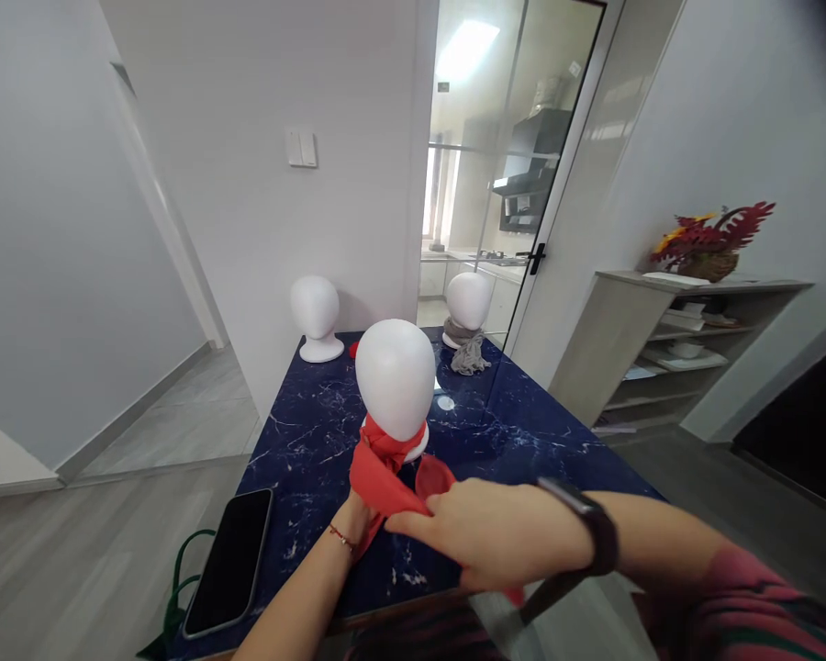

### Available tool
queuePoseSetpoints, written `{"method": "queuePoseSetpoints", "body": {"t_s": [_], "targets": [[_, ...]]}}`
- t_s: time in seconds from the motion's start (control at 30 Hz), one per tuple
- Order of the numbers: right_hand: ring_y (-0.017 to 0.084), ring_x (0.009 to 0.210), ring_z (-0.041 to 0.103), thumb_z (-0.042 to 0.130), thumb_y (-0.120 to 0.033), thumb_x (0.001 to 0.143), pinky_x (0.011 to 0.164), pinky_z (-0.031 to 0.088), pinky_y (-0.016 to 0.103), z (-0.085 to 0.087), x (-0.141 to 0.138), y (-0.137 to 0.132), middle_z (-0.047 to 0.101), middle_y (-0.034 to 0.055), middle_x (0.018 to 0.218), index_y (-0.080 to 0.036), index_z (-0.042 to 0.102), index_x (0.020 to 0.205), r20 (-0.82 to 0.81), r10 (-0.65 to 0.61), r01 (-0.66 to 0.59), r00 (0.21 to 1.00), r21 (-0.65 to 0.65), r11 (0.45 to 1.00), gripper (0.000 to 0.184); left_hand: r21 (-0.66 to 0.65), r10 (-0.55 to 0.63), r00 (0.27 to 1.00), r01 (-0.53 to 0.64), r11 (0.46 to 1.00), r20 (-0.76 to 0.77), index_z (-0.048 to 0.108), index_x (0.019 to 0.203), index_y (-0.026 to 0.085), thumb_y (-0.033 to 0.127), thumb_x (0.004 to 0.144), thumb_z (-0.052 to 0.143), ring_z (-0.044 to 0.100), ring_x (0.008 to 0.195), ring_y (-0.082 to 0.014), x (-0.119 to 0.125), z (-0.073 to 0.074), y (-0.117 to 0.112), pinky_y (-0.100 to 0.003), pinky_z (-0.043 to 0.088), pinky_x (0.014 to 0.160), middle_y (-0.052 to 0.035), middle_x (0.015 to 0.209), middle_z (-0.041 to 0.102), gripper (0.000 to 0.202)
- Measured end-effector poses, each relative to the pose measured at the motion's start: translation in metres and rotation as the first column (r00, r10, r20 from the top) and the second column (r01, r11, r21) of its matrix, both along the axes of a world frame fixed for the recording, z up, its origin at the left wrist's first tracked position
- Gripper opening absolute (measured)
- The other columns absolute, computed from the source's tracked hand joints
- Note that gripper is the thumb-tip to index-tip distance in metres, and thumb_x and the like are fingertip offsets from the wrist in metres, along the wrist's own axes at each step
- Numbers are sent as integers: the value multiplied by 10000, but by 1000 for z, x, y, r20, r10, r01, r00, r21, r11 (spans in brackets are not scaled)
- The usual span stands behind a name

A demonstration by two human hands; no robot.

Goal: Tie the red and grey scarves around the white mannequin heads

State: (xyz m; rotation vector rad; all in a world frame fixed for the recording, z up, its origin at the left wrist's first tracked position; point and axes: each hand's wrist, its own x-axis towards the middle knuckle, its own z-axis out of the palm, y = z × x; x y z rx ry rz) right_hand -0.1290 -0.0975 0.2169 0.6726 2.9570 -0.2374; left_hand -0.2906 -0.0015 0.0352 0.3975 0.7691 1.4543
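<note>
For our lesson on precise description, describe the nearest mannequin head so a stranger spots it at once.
Find the blue marbled table. Take the white head nearest the camera, in front of two others. Only it wears a red scarf; the back-left head is bare and the back-right head wears a grey scarf.

The left hand (362,516) is partly hidden by the red scarf (384,485). The green bag (172,617) is cut off below.
</note>
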Motion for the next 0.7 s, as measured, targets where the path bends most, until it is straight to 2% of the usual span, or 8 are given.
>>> {"method": "queuePoseSetpoints", "body": {"t_s": [0.1, 0.17, 0.27, 0.37, 0.43, 0.5, 0.6, 0.7], "targets": [[77, 426, 314, 620, 6, 684, 456, 162, 254, 55, 18, 11, 569, -12, 631, -200, 608, 1095, -25, -83, 86, 996, 252, 964, 460, 19, -23, 1000, 23, 1000, 14, 684, 1015, 160, 367, 887, 504, 673, 891, -239, -2, -6, 2, -351, 526, 808, -106, 956, 726, 303], [59, 442, 303, 592, 61, 670, 477, 168, 229, 93, 14, 33, 536, -35, 595, -170, 650, 993, -49, -146, 154, 988, 325, 933, 401, 36, 9, 1000, -10, 999, 21, 672, 1031, 174, 353, 863, 552, 668, 909, -221, 0, -9, 4, -332, 526, 820, -84, 967, 725, 273], [27, 480, 399, 581, 20, 707, 505, 233, 164, 142, -16, 89, 558, -63, 607, -128, 682, 915, -21, -205, 206, 978, 165, 965, 275, -20, 33, 999, -32, 999, 22, 659, 1039, 186, 362, 867, 548, 665, 919, -203, 2, -10, 10, -317, 532, 825, -76, 1017, 715, 270], [21, 608, 528, 570, -70, 747, 631, 357, 139, 167, -58, 163, 651, -60, 734, -59, 682, 878, -108, -214, 198, 971, -142, 970, 173, -117, 9, 1000, -6, 993, 27, 661, 1020, 166, 359, 893, 499, 677, 880, -198, 2, -8, 12, -309, 543, 802, -89, 997, 719, 282], [42, 701, 574, 631, -83, 694, 698, 393, 145, 165, -83, 217, 684, -41, 786, -37, 686, 888, -215, -191, 128, 958, -275, 953, 207, -141, -19, 999, 26, 990, 50, 648, 1065, 162, 335, 883, 520, 677, 901, -196, 1, -6, 11, -300, 541, 815, -86, 1010, 717, 282], [50, 742, 585, 664, -99, 659, 729, 402, 132, 151, -99, 266, 704, -1, 822, 1, 686, 861, -262, -298, 183, 918, -386, 904, 227, -140, -58, 995, 70, 988, 86, 628, 1121, 154, 345, 857, 561, 668, 948, -203, 0, -3, 9, -300, 531, 849, -91, 1056, 707, 333], [19, 741, 570, 552, -151, 767, 756, 395, 124, 114, -98, 318, 693, 90, 892, 114, 639, 843, -226, -528, 360, 818, -514, 778, 289, -98, -119, 986, 130, 987, 113, 614, 1162, 142, 400, 830, 591, 642, 1029, -235, 1, 1, 6, -332, 508, 904, -111, 1117, 686, 422], [77, 733, 595, 647, -144, 766, 752, 462, 200, 67, -74, 338, 697, 94, 874, 42, 654, 884, -271, -628, 442, 730, -514, 735, 221, -71, -119, 988, 126, 989, 101, 611, 1177, 153, 387, 811, 620, 608, 1099, -246, 1, 6, 5, -347, 475, 959, -107, 1155, 671, 435]]}}
